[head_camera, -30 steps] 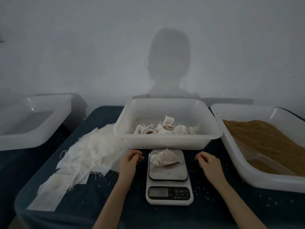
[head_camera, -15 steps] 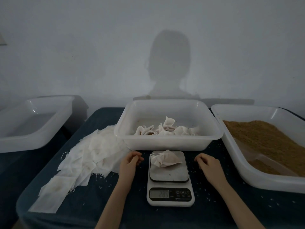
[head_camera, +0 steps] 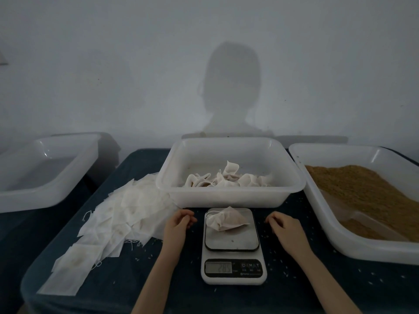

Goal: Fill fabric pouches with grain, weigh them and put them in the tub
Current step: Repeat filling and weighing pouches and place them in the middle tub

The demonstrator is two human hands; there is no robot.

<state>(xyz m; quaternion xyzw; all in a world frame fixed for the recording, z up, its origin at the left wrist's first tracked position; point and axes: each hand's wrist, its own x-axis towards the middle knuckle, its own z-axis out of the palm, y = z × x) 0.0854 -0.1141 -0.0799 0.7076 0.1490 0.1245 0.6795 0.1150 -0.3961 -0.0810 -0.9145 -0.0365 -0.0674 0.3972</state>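
Both hands, left hand (head_camera: 178, 225) and right hand (head_camera: 285, 230), rest loosely curled and empty on the table (head_camera: 140, 279), flanking the kitchen scale (head_camera: 233, 271) with a tied grain pouch (head_camera: 227, 219) on it.

Glossy white plastic tub (head_camera: 229, 196), thin matt cloth pouch (head_camera: 226, 219), brushed-metal scale (head_camera: 232, 245) platform, dark matt cloth-covered worktop (head_camera: 127, 279)

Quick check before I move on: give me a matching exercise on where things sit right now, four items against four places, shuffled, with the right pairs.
Things:
1. filled pouch
2. empty pouches
3. grain
4. left hand

Places:
A. in the right-hand tub
B. on the table, left of the scale
C. on the scale's platform
D. heaped left of the middle tub

Pairs: 1-C, 2-D, 3-A, 4-B
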